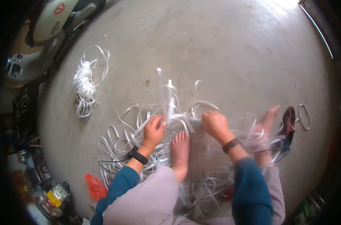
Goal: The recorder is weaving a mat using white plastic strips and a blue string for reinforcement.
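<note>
At lower centre, a woven panel of white strapping is partly covered by the left foot. At centre, the left hand is bent beside upright strap ends; the right hand is curled at the panel's upper edge. Whether a strap is gripped by either cannot be told. The weave could be skewed if the foot is shifted; crowded loose ends could be tangled.

Two grips, two feet, one strap bundle.
</note>
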Action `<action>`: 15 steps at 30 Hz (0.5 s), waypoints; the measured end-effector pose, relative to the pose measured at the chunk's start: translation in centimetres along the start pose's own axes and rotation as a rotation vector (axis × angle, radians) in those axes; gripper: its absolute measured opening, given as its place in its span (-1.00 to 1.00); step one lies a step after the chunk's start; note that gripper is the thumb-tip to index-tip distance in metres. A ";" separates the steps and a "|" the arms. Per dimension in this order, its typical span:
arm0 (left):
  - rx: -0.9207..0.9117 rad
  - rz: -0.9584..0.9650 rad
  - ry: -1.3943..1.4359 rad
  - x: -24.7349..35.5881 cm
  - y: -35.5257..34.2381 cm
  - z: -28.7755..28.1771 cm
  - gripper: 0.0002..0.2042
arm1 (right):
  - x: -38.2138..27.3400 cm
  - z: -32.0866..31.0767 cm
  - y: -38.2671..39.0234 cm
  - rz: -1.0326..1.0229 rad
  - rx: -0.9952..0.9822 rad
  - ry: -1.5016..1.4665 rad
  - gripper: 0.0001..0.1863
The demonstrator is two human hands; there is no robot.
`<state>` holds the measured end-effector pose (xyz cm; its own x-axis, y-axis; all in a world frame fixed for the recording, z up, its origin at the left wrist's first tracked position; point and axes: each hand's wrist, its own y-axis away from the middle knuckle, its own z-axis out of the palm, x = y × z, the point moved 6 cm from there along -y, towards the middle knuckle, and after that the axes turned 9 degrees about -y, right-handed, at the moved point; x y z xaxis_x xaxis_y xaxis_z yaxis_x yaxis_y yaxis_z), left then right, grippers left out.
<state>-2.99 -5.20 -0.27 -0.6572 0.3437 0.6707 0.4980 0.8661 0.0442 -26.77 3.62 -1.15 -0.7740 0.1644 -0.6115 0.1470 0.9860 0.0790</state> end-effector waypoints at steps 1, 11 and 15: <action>0.002 -0.057 0.053 -0.2 -0.4 0.2 -0.77 | 0.1 0.0 -0.1 0.013 -0.008 0.007 -0.88; -0.189 -0.287 0.320 -3.1 -2.5 1.6 -0.81 | 0.6 0.2 -0.3 0.008 0.055 -0.002 -0.87; -0.239 -0.175 0.113 -2.7 -2.8 1.2 -0.79 | 0.6 0.4 -0.3 0.004 0.067 -0.016 -0.87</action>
<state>-3.28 -8.08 -3.10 -0.6841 0.1429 0.7152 0.5107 0.7940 0.3298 -27.03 3.43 -1.85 -0.7635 0.1674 -0.6238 0.1912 0.9811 0.0292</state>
